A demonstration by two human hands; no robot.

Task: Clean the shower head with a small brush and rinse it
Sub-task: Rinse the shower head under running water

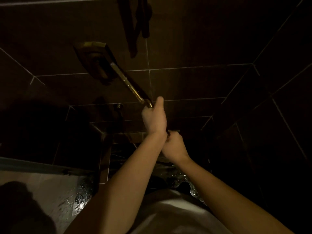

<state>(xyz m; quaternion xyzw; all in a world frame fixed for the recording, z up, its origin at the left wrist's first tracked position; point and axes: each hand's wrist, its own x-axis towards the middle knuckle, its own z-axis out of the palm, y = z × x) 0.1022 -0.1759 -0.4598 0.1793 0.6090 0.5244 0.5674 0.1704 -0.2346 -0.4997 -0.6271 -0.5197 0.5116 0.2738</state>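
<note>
While the shower head (pixel 94 59) juts up-left, left hand (pixel 154 118) and right hand (pixel 174 146) grip its handle.

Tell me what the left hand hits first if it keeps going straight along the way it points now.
Probably the gold handle itself: the left hand grips its lower end and points up along it toward the square shower head. Past that lies the dark tiled wall. Depth is hard to judge in this dim view.

No readable text, labels or numbers anywhere.
</note>
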